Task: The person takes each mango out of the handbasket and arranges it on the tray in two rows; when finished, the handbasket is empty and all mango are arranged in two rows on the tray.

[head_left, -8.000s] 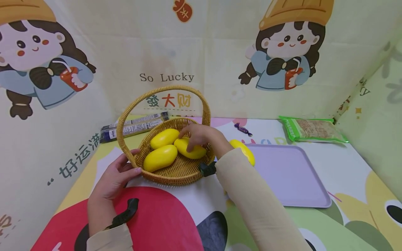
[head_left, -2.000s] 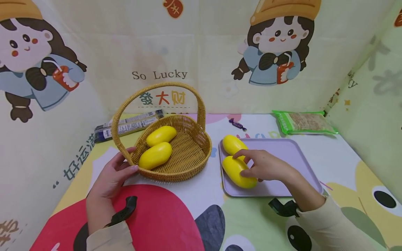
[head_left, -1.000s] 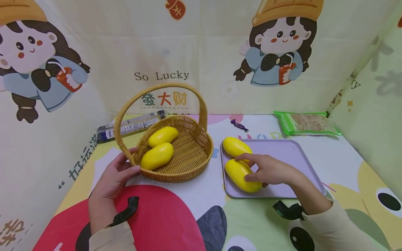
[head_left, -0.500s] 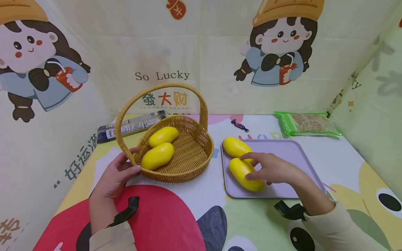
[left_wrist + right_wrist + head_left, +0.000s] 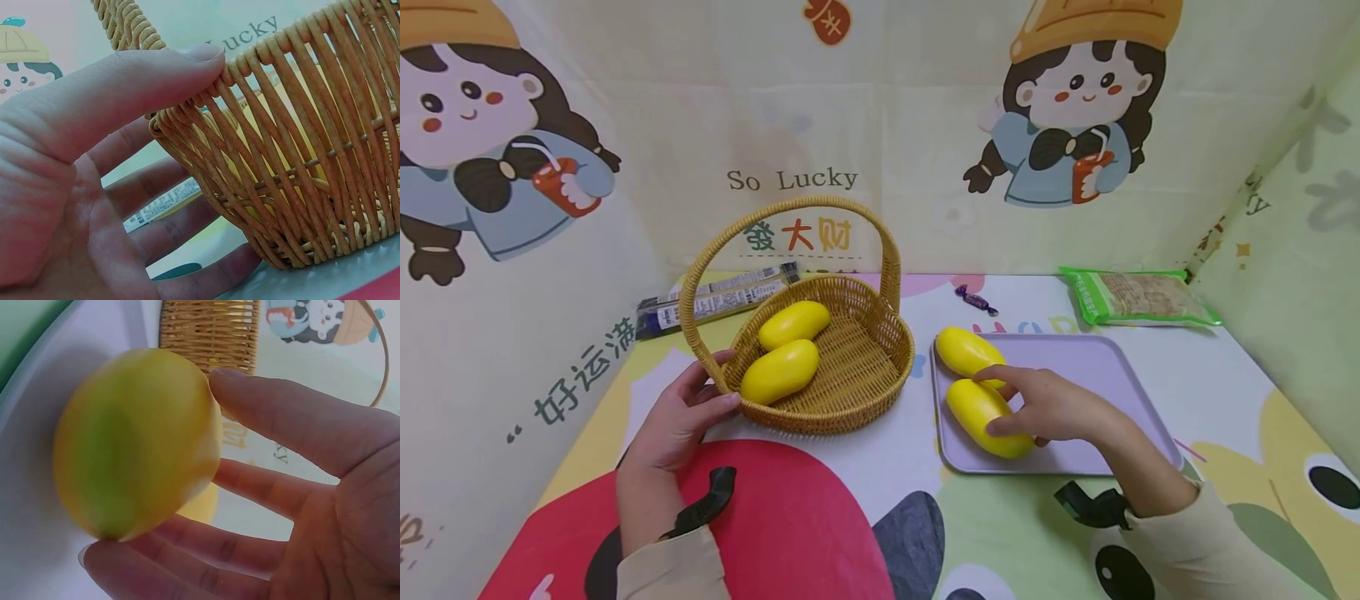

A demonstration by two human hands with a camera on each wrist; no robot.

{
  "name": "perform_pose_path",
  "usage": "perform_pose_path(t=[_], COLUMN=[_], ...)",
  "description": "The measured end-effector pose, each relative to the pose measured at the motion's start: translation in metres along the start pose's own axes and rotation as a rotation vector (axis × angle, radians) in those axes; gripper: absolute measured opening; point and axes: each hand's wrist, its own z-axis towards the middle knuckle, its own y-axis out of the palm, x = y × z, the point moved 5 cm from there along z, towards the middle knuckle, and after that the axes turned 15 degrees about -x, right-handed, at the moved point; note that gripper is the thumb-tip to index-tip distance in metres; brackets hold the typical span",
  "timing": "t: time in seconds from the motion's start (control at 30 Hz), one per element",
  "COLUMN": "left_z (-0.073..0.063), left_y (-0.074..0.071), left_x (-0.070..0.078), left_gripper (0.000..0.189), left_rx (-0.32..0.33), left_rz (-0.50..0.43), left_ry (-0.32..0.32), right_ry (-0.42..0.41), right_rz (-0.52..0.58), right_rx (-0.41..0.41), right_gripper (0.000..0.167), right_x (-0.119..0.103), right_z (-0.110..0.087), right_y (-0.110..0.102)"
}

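Note:
My left hand holds the wicker basket at its left side, thumb over the rim by the handle's foot and fingers along the outer wall. Two yellow mangoes lie in the basket, the front mango and the back mango. On the left part of the lilac tray, my right hand grips a mango between thumb and fingers. In the right wrist view its green-tinged end faces the camera. Another mango lies just behind it on the tray, partly covered by the fingers.
A green-edged food packet lies at the back right, and a purple wrapped candy behind the tray. Long dark packages rest behind the basket, at the back left. A printed cloth wall closes off the back.
Eight seconds ago my right hand was on a third mango inside the basket; that mango is now on the tray, under the same hand. Lately it has shifted only slightly. My left hand stays put.

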Motion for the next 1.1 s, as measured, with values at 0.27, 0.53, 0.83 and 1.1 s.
perform_pose_path(t=[0.27,0.53,0.83,1.1], left_z=[0.0,0.0,0.002,0.001], left_y=[-0.001,0.0,0.0,0.0], left_x=[-0.001,0.0,0.001,0.0], left_gripper=[0.068,0.069,0.066,0.066], left_rx=[0.011,0.008,-0.007,-0.005], left_rz=[0.002,0.005,0.002,-0.005], left_ry=[-0.006,-0.004,0.018,0.016], right_ry=[0.01,0.017,0.005,0.012], right_rz=[0.021,0.019,-0.016,-0.113], right_rx=[-0.013,-0.009,0.009,0.047], right_gripper=[0.073,0.073,0.072,0.07], right_x=[0.001,0.002,0.002,-0.006], right_z=[-0.002,-0.003,-0.007,-0.013], right_y=[-0.001,-0.002,-0.006,-0.017])
